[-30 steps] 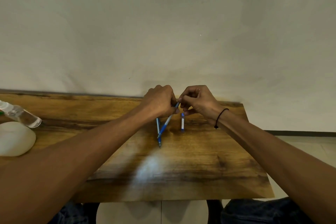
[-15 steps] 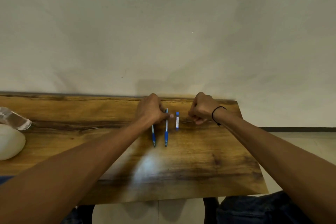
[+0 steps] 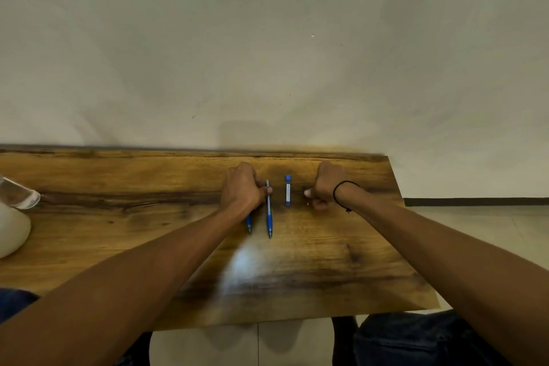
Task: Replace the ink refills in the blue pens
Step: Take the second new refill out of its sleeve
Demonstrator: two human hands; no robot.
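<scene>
Two blue pens lie side by side on the wooden table, tips pointing toward me. My left hand is curled, its thumb and fingertips pinching the upper part of the right-hand pen. The left-hand pen is mostly hidden under that hand, with only its lower end showing. A short blue and white pen part lies just right of them. My right hand rests on the table as a fist to the right of that part, thumb sticking out left. It has a black band on the wrist and nothing visible in it.
A clear plastic bottle and a white rounded object sit at the table's left edge. A plain wall stands right behind the table. The table's right edge is close to my right wrist, with floor beyond it.
The pen both hands held tilted above the table now lies flat beside the other pen. My right hand let go of it and moved right, past the short blue part.
</scene>
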